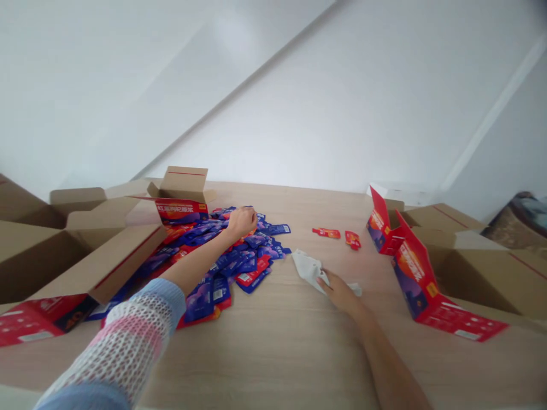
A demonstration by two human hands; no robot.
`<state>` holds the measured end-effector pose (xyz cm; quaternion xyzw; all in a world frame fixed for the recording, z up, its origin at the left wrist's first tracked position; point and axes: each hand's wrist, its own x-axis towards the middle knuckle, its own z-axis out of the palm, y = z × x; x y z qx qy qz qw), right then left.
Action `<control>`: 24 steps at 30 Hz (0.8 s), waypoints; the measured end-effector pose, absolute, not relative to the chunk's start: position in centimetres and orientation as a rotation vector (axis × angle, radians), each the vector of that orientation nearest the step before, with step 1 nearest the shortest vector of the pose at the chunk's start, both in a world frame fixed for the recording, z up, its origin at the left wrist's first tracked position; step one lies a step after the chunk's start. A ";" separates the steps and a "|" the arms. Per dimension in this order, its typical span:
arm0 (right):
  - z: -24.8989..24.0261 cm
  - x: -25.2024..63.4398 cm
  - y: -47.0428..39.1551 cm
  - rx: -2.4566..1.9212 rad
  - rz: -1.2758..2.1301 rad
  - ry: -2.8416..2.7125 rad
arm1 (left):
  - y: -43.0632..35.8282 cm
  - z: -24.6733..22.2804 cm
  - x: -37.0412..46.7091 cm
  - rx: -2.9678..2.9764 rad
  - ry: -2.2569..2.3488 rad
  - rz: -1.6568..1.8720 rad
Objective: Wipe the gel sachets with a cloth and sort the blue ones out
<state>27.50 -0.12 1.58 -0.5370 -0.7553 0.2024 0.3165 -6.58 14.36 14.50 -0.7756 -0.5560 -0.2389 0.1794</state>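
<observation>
Over the far part of a pile of blue and red sachets (252, 250) is my left hand (243, 221), its fingers curled closed. Whatever those fingers hold, if anything, is hidden. Low over the tabletop, right of the pile, my right hand (339, 291) grips a crumpled white cloth or wipe (306, 266), with cloth showing on both sides of the fingers. Beyond the cloth lie a red sachet (328, 233) and, beside it, another red sachet (352, 240), both apart from the pile.
Open cartons flank the work area: a large one (123, 262) at the left, a smaller red one (182, 209) behind the pile, and two red ones (387, 230) at the right. A white wall rises behind the wooden table (265, 353). A brown patterned object (519, 222) is at the far right.
</observation>
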 end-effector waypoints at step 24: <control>4.0 29.5 1.2 -1.652 0.262 -0.687 | 23.3 4.2 23.0 -2.882 -1.515 -0.392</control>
